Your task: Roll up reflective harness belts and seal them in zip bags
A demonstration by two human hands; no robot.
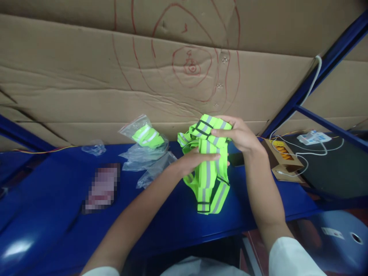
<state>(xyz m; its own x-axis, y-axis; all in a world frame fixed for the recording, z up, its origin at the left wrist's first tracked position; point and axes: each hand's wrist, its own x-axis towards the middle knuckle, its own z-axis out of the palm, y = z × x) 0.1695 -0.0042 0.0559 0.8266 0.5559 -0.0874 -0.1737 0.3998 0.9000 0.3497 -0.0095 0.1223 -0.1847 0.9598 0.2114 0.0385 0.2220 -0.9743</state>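
Bundled neon-yellow reflective straps with grey stripes and black buckles, a reflective harness (207, 165), are held up over the blue table. My left hand (193, 160) grips the middle of the bundle, its thumb lying across a strap. Higher up, my right hand (237, 132) pinches the folded top part, thumb in front and fingers behind. Several strap loops hang below my hands. Left of the bundle lies a clear zip bag (143, 130) with another folded neon-yellow piece inside, on top of crumpled clear plastic bags (138, 155).
The blue table (172, 218) meets a cardboard wall (86, 76) with red rings drawn on it. A pixelated item (102, 188) lies at left. At right are an open cardboard box (283, 155) with orange contents, white cables, a blue frame bar (330, 126) and a blue stool (336, 237).
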